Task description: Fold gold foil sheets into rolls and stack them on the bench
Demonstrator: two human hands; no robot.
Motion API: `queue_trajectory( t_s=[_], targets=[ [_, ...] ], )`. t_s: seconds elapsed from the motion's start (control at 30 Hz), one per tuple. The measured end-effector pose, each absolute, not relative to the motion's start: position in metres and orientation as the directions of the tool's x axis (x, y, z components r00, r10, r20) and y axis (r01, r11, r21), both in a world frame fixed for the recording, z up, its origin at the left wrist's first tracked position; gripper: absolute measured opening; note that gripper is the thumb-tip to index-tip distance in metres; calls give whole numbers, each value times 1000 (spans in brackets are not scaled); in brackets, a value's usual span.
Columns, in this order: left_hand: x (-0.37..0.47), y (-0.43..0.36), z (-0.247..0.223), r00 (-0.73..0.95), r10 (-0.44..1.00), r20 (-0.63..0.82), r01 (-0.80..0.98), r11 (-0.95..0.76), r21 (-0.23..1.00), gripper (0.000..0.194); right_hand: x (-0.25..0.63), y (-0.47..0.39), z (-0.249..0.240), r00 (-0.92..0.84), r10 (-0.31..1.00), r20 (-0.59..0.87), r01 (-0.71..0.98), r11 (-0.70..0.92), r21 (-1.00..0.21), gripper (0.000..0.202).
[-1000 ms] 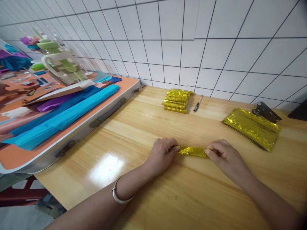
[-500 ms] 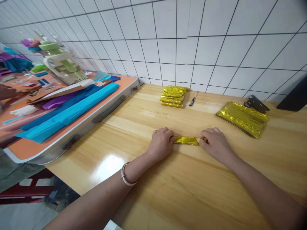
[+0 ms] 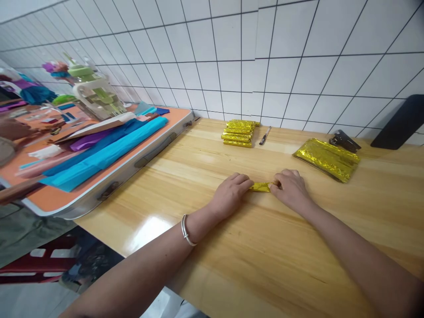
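A narrow folded strip of gold foil paper lies crosswise on the wooden table. My left hand, with a silver bangle at the wrist, covers the strip's left part, its fingers together and pressing it to the table. At the other end, my right hand pinches the strip between thumb and curled fingers. Only a short middle stretch of foil shows; both ends are under my fingers. Beyond my hands sits a pile of similar folded gold strips. Flat gold foil sheets lie stacked to the right.
A pen lies beside the pile. Behind the sheets are a black stapler and a dark upright object against the tiled wall. At left, an orange-topped case bears blue paper and a bottle; another person's blurred hand is there.
My left hand has slid right along the strip and its fingers reach further over it, so less foil shows. My right hand still pinches its end. The view has shifted slightly.
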State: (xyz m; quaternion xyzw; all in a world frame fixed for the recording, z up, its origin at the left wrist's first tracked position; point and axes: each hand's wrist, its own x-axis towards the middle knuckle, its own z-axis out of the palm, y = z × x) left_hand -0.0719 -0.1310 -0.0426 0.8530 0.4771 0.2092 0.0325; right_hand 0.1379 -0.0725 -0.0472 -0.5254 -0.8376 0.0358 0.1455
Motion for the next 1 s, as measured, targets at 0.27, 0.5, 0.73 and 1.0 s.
queue_trajectory(
  t_s=[0.27, 0.5, 0.73, 1.0],
  targets=[
    [-71, -132, -37, 555, 799, 230, 775, -598, 207, 30, 137, -73, -47, -384, 902, 195, 888, 419, -188, 18],
    [-61, -144, -29, 548, 817, 180, 819, -568, 82, 32, 140, -70, -55, -347, 909, 232, 895, 395, -208, 14],
    [-61, -148, -33, 544, 821, 172, 816, -565, 120, 57, 143, -66, -65, -343, 885, 315, 858, 432, -277, 22],
    [-59, -147, -32, 575, 795, 194, 801, -595, 62, 48, 127, -105, -45, -725, 575, 379, 648, 756, 92, 34]
  ],
)
